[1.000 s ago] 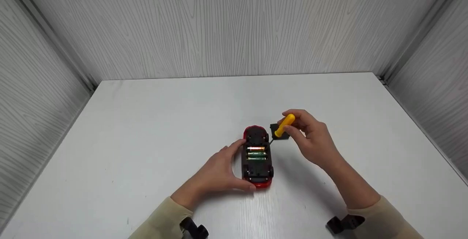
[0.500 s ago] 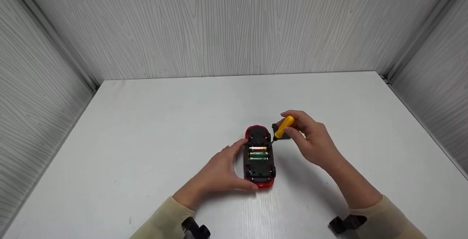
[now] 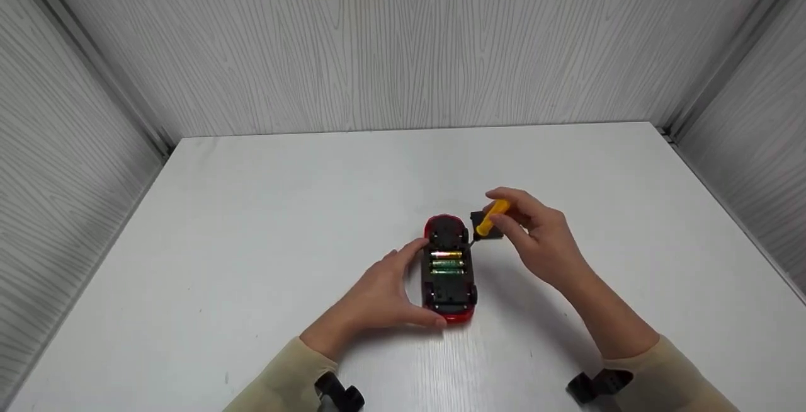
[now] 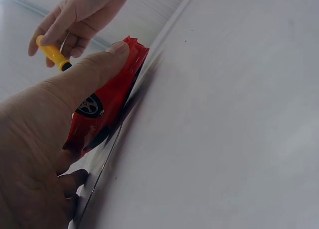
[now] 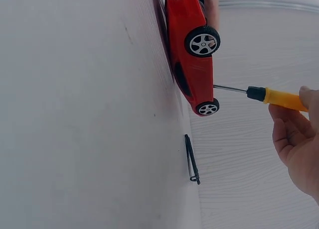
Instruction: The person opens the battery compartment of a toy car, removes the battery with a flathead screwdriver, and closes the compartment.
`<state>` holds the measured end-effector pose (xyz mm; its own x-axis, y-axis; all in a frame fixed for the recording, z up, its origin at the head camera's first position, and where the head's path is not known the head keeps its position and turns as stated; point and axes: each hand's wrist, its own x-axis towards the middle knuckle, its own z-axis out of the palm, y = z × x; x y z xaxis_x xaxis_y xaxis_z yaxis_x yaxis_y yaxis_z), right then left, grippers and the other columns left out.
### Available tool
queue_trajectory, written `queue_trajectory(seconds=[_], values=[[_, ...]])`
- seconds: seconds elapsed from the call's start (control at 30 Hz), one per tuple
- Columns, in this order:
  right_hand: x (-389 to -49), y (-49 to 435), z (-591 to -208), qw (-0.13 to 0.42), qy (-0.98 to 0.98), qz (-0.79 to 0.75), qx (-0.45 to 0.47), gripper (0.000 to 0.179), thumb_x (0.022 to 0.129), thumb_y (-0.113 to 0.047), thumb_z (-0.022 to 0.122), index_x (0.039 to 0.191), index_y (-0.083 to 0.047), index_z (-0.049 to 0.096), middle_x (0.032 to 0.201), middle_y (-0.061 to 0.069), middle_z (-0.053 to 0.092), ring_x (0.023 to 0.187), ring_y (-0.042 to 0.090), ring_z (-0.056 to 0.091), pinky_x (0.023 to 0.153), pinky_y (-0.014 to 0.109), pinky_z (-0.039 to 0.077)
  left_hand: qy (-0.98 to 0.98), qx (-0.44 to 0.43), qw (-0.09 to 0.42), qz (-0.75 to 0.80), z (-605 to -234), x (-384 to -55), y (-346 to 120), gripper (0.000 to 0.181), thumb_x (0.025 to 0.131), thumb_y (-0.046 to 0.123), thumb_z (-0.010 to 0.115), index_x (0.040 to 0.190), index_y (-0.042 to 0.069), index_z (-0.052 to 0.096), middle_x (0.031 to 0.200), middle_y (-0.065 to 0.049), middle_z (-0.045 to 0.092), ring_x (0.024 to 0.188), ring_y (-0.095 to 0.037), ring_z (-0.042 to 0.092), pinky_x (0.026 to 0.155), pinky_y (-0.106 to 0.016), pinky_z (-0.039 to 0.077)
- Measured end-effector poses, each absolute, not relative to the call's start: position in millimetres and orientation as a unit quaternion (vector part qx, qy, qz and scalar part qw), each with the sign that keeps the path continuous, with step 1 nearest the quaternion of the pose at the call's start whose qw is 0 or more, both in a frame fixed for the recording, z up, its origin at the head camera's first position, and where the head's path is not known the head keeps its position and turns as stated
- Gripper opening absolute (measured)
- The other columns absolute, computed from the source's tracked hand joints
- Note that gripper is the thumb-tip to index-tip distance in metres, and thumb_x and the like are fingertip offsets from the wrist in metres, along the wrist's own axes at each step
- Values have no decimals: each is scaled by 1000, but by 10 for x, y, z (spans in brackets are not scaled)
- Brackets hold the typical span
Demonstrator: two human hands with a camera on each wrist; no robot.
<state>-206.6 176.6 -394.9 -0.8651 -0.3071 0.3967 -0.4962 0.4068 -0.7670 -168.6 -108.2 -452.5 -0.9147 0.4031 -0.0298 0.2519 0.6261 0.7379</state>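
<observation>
Battery bay (image 3: 467,267): three cells (image 3: 448,263) | left hand (image 3: 381,292): gripping red car (image 3: 450,287) | right hand (image 3: 541,245): pinching yellow screwdriver (image 3: 493,217)

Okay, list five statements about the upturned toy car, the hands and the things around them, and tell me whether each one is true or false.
1. The toy car lies upside down on the table. True.
2. The left hand has the screwdriver in its grip. False: the right hand holds the screwdriver, while the left hand holds the toy car.
3. Three batteries show in the car's underside. True.
4. The screwdriver's handle is blue. False: it is yellow.
5. A black piece lies apart from the car. True.
</observation>
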Motion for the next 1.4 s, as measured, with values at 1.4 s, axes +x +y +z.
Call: queue_trajectory(seconds=[1.4], values=[[-2066, 1729, -3982, 97, -819, 523, 216, 18, 102, -14, 73, 119, -8, 72, 103, 0, 75, 89, 38, 70, 81, 32, 62, 898, 167, 106, 393, -4513, -1692, -1062, 130, 58, 69, 97, 165, 32, 34, 162, -1, 47, 148, -32, 42, 120, -53, 36]])
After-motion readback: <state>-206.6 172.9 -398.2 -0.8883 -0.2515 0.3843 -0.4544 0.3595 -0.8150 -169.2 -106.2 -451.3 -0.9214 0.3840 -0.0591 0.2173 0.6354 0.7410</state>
